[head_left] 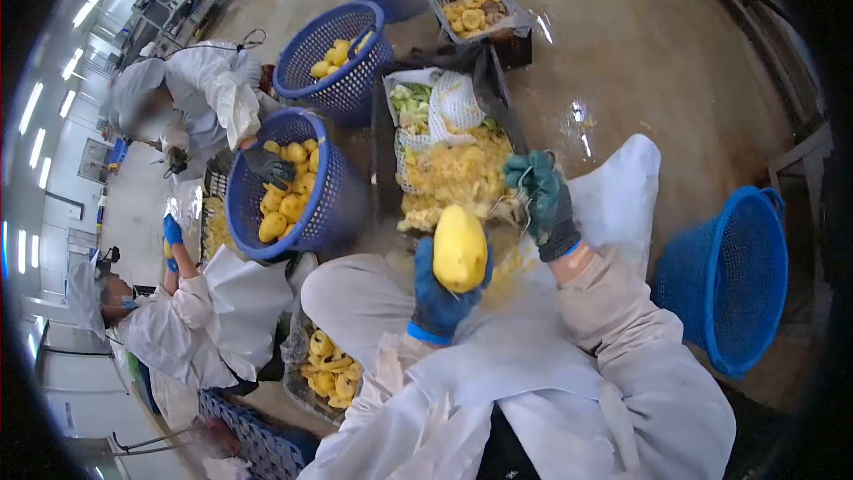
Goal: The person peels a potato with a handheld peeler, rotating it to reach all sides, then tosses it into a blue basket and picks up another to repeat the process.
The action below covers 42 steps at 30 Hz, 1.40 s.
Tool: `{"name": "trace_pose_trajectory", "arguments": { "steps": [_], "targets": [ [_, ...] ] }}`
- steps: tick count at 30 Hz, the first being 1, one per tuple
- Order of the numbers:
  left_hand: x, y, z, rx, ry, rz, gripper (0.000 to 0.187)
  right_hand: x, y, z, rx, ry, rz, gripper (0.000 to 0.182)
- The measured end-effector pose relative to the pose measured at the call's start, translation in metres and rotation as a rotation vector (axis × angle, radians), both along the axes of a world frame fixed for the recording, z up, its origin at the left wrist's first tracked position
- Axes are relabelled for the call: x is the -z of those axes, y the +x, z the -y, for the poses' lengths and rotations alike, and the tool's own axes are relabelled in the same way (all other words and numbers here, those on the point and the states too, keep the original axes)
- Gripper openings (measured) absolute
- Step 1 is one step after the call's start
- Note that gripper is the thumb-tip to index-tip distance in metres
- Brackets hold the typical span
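My left hand [442, 298], in a blue glove, is closed around a peeled yellow mango [459, 249], held upright above my lap. To its right, my right hand [538, 191] wears a green glove with a dark cuff. Its fingers are curled around something thin that I cannot make out, just up and right of the fruit. Beyond both hands lies a dark-lined crate [384, 173] with yellow peelings and scraps [453, 173], a white mesh sheet [455, 107] and green pieces [411, 105].
Blue baskets of yellow fruit [293, 182] stand at left and behind, near two co-workers in white [200, 89]. An empty-looking blue basket [724, 280] is at right. Crates of yellow pieces sit at the back [475, 16] and by my left knee [329, 369]. The floor [622, 53] looks wet.
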<state>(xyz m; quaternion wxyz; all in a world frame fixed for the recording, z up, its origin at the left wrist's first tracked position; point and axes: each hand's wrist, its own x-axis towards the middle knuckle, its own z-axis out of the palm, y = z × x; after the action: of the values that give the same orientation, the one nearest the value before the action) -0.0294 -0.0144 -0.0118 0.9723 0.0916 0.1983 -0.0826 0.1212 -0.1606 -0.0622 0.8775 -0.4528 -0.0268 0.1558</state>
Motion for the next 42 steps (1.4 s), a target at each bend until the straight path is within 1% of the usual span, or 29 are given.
{"name": "trace_pose_trajectory", "arguments": {
  "steps": [1,2,5,6,8,10,11,13,14,15,17,18,19,21,22,24,26,27,28,30,31,32,34,35,37,39,40,41,42],
  "targets": [
    [-0.001,0.0,0.001,-0.031,-0.036,-0.042,0.056,-0.026,-0.02,-0.005,0.011,-0.075,0.04,0.041],
    [0.009,0.001,-0.001,-0.018,0.043,0.013,0.056,-0.036,-0.033,-0.013,-0.025,0.216,-0.14,0.039],
    [0.007,0.005,-0.003,0.155,0.288,0.025,0.055,-0.054,-0.043,-0.017,-0.138,-0.348,0.465,0.038],
    [0.007,0.01,0.004,0.057,0.19,-0.004,0.056,-0.024,-0.027,-0.027,-0.022,-0.055,0.282,0.035],
    [-0.008,0.008,0.011,-0.044,0.045,-0.034,0.056,0.025,0.021,-0.006,-0.311,0.558,0.238,0.038],
    [-0.009,0.013,0.01,-0.103,-0.05,-0.042,0.058,-0.031,-0.006,-0.001,0.097,0.128,-0.085,0.04],
    [-0.005,0.012,0.01,-0.069,-0.059,-0.029,0.058,-0.053,-0.028,-0.012,0.045,0.059,-0.051,0.04],
    [0.005,0.011,0.009,0.004,-0.072,0.008,0.058,-0.072,-0.05,-0.027,-0.056,-0.072,0.027,0.04],
    [0.012,0.012,0.012,-0.015,-0.049,-0.007,0.047,-0.042,-0.035,-0.025,-0.005,-0.109,0.121,0.04],
    [0.009,0.01,0.011,-0.036,-0.039,0.03,0.048,-0.013,-0.02,-0.022,0.051,-0.147,0.211,0.04],
    [-0.001,0.009,0.012,-0.088,-0.022,0.114,0.049,-0.019,-0.006,-0.008,0.094,0.056,0.005,0.04],
    [-0.007,0.014,0.01,-0.062,-0.041,-0.049,0.049,-0.018,-0.009,-0.011,-0.044,0.307,0.008,0.038],
    [-0.009,0.012,0.013,-0.061,-0.013,-0.033,0.049,-0.015,-0.011,-0.015,-0.198,0.536,-0.019,0.037],
    [-0.012,0.011,0.018,-0.055,0.045,0.012,0.05,-0.016,-0.018,-0.026,-0.018,0.25,0.09,0.036],
    [-0.011,0.01,0.018,-0.043,0.028,0.036,0.048,-0.019,-0.019,-0.029,0.067,0.111,0.148,0.036],
    [-0.013,0.015,0.011,-0.028,0.003,0.091,0.045,-0.022,-0.01,-0.014,0.032,0.271,0.145,0.035],
    [-0.016,0.021,0.013,-0.051,0.087,0.026,0.043,-0.018,-0.008,-0.011,0.025,0.212,0.211,0.029],
    [-0.016,0.018,0.017,-0.06,0.123,-0.02,0.043,-0.009,-0.013,-0.016,0.031,0.073,0.274,0.028],
    [-0.013,0.016,0.015,-0.019,-0.006,-0.051,0.045,-0.001,-0.011,-0.023,0.039,-0.063,0.354,0.031],
    [-0.012,0.013,0.013,-0.022,0.013,-0.054,0.047,0.007,0.002,-0.021,0.068,0.053,0.382,0.033],
    [-0.015,0.015,0.011,-0.029,0.026,-0.047,0.048,-0.008,0.006,-0.021,0.081,0.111,0.397,0.034],
    [-0.018,0.017,0.013,-0.081,0.044,-0.089,0.049,-0.022,-0.004,-0.014,0.116,-0.037,0.462,0.029],
    [-0.021,0.007,0.02,-0.131,0.608,0.162,0.049,-0.032,-0.02,-0.024,-0.07,-0.049,0.244,0.031],
    [-0.017,0.008,0.019,-0.14,0.693,0.183,0.048,-0.037,-0.028,-0.029,-0.157,-0.059,0.133,0.034],
    [-0.011,0.011,0.019,-0.164,0.864,0.218,0.047,-0.019,-0.005,-0.023,0.022,0.331,0.039,0.031],
    [-0.016,0.019,0.008,-0.027,0.049,-0.001,0.046,-0.015,0.003,-0.017,0.034,0.166,0.283,0.034],
    [-0.013,0.018,0.009,-0.076,0.043,-0.078,0.044,-0.013,-0.004,-0.018,0.023,0.122,0.309,0.034],
    [-0.012,0.012,0.012,-0.059,0.054,-0.085,0.044,-0.011,-0.011,-0.019,0.013,0.078,0.336,0.035],
    [-0.015,0.014,0.014,-0.041,0.065,-0.075,0.044,-0.013,-0.015,-0.03,-0.018,0.081,0.298,0.033]
  ]
}}
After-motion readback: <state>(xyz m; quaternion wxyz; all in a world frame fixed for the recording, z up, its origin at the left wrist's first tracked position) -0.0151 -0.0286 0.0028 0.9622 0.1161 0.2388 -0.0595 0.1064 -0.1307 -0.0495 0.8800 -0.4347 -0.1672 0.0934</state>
